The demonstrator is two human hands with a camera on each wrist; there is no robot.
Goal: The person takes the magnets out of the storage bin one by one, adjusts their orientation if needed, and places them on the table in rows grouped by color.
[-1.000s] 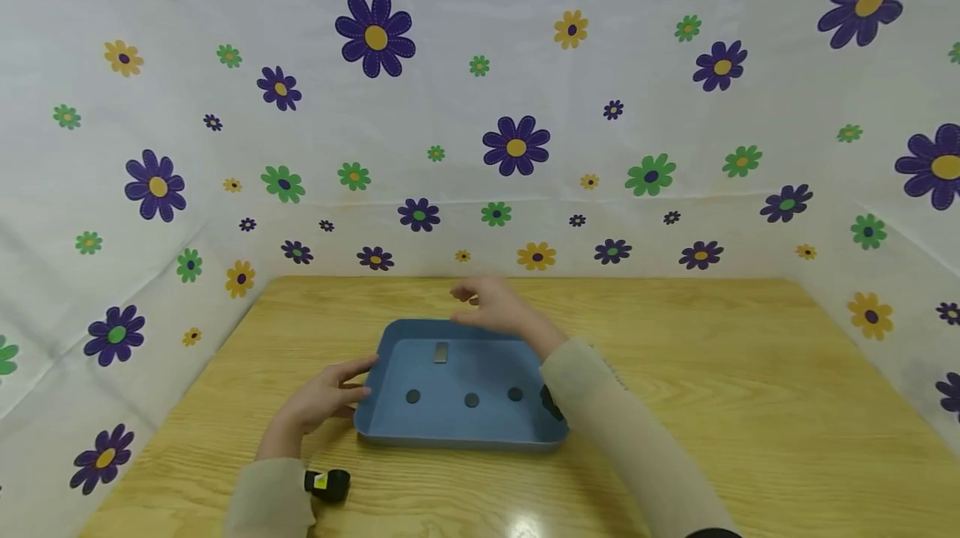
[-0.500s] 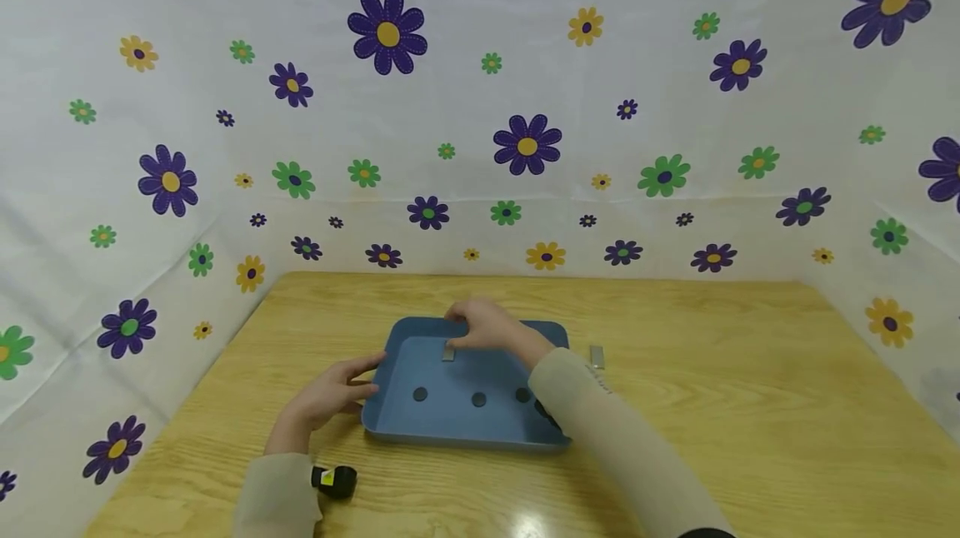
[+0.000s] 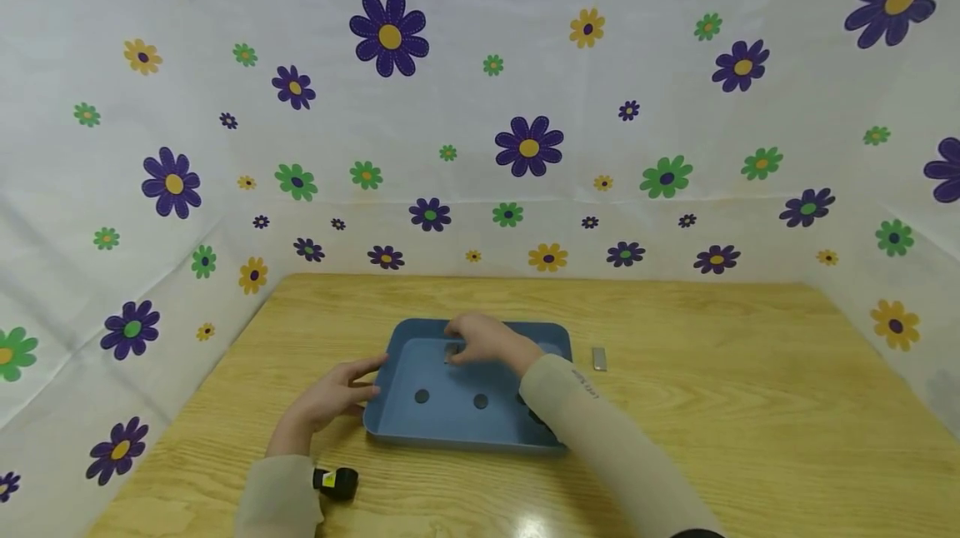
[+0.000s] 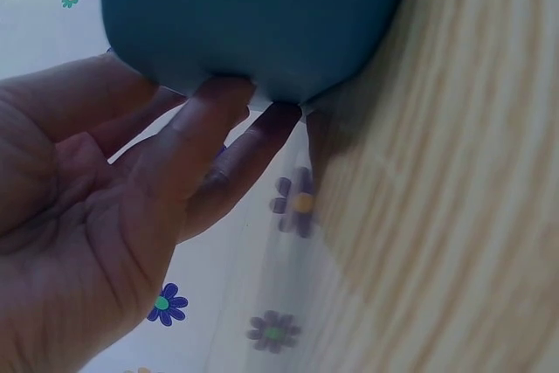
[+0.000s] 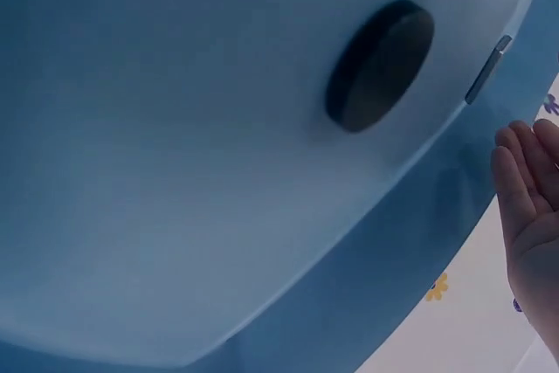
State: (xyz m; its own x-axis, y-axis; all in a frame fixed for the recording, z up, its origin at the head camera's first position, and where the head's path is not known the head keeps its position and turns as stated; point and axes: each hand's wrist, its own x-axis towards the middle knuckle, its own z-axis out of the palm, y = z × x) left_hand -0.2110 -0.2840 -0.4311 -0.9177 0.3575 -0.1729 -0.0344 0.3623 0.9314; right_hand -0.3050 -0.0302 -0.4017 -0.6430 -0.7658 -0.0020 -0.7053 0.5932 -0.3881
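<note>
A shallow blue tray [image 3: 450, 430] sits on the wooden table. My left hand [image 3: 330, 396] is at its left end, fingers spread and fairly straight; the left wrist view shows the fingertips [image 4: 229, 92] against the outer wall. Over the back left of the tray is my right hand [image 3: 483, 338], thumb and fingers apart around a small grey metal rectangle [image 3: 452, 350], which they partly cover. In the right wrist view that metal rectangle [image 5: 487, 69] lies by the tray's edge, with the fairly straight fingers [image 5: 514, 183] apart from it. Dark round discs [image 3: 481, 401] lie on the tray floor.
A second grey metal rectangle [image 3: 599, 358] lies on the table right of the tray. The right sleeve [image 3: 600, 430] hides the tray's front right part. Flower-patterned white cloth [image 3: 457, 105] hangs behind and along both sides.
My right hand has come down from above the tray's back rim to the metal rectangle inside it. The left hand stays at the tray's left end. The head view has shifted slightly.
</note>
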